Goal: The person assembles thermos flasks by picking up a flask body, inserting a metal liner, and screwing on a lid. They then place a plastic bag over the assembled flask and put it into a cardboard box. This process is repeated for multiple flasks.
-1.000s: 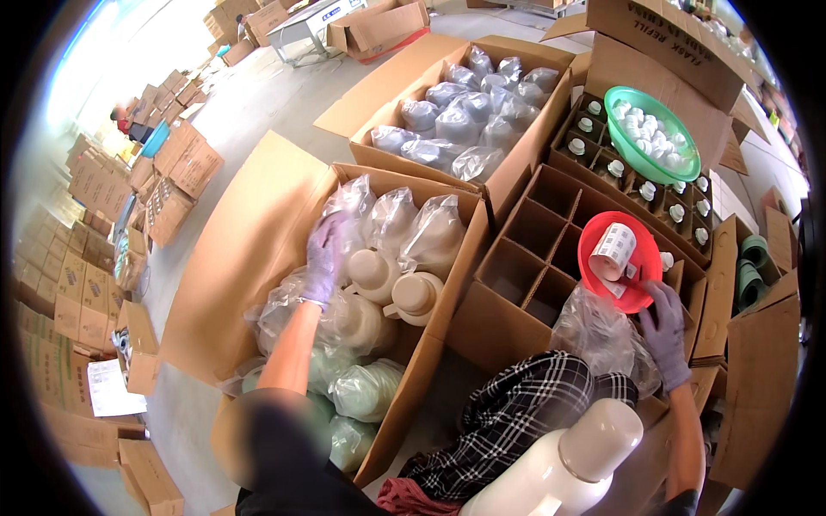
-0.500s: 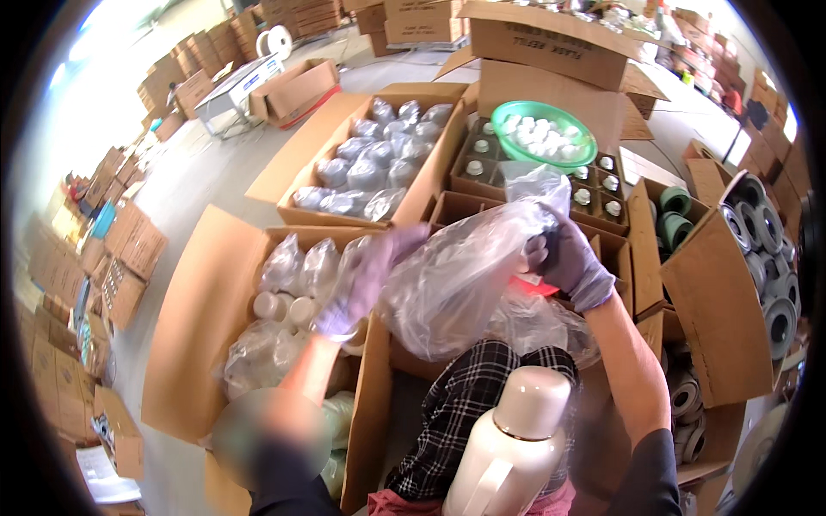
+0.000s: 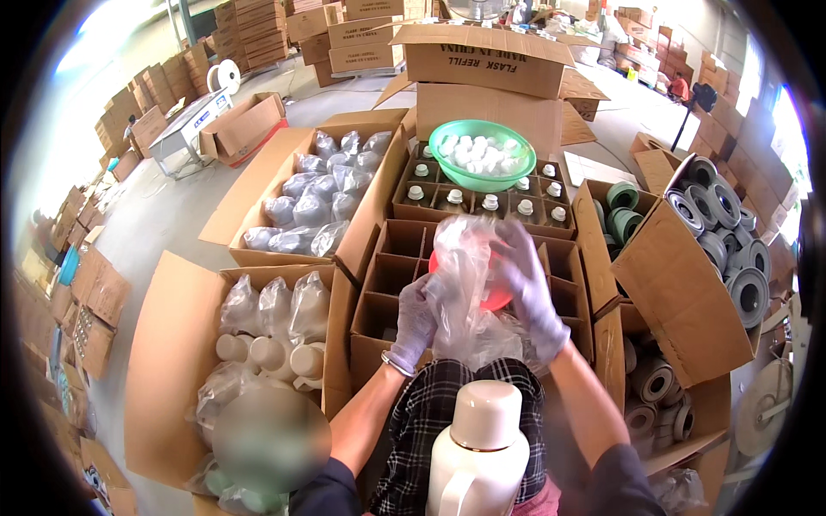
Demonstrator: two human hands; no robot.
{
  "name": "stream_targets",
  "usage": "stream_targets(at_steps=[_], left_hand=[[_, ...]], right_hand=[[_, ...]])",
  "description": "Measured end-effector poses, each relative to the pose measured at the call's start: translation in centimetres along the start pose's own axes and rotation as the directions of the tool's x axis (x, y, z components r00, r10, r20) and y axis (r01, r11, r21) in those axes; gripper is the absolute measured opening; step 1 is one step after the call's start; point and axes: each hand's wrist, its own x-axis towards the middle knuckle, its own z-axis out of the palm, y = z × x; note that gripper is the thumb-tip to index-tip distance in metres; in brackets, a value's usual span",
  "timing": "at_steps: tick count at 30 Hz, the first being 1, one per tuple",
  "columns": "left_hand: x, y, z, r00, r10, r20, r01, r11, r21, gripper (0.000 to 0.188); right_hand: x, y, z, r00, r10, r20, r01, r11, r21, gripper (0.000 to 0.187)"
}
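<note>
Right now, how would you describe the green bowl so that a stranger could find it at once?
Look at the brown carton with dividers directly beyond both gloved hands, filled with white-capped bottles. The green bowl sits on top of that carton, at its far edge. It is the only round green basin there, filled with small white caps, unlike the red bowl partly hidden behind the clear plastic bag in the hands.

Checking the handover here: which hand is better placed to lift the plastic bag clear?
Probably the right hand: it lies over the top of the plastic bag, while the left hand only grips its lower side.
</note>
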Motion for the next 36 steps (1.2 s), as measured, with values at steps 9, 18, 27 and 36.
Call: stream_targets(at_steps=[9,18,27,36], left_hand=[[-6.7,0.9,-3.8,0.991,0.127,-0.045,-0.132,0.982,-0.138,0.02],[-19.3,18.9,-5.8,0.459,0.085,0.884,0.091,0.986,-0.143,0.018],[-27.2,12.7,-9.9,0.398,0.07,0.915,-0.318,0.946,0.067,0.032],[-22.3,20.3,-5.3,0.856,-0.369,0.362,0.081,0.787,0.611,0.036]], right_hand=[[-8.6,6.3,-6.3,0.961,0.017,-0.277,-0.184,0.787,-0.59,0.031],[-26.3,-0.4,-0.6,0.949,-0.316,0.01,0.147,0.414,-0.898,0.032],[-38.3,-2.3,-1.3,0.889,-0.065,0.453,0.445,0.357,-0.822,0.026],[-40.3,-4.5,-1.1,0.702,-0.023,0.712,0.642,0.455,-0.618,0.022]])
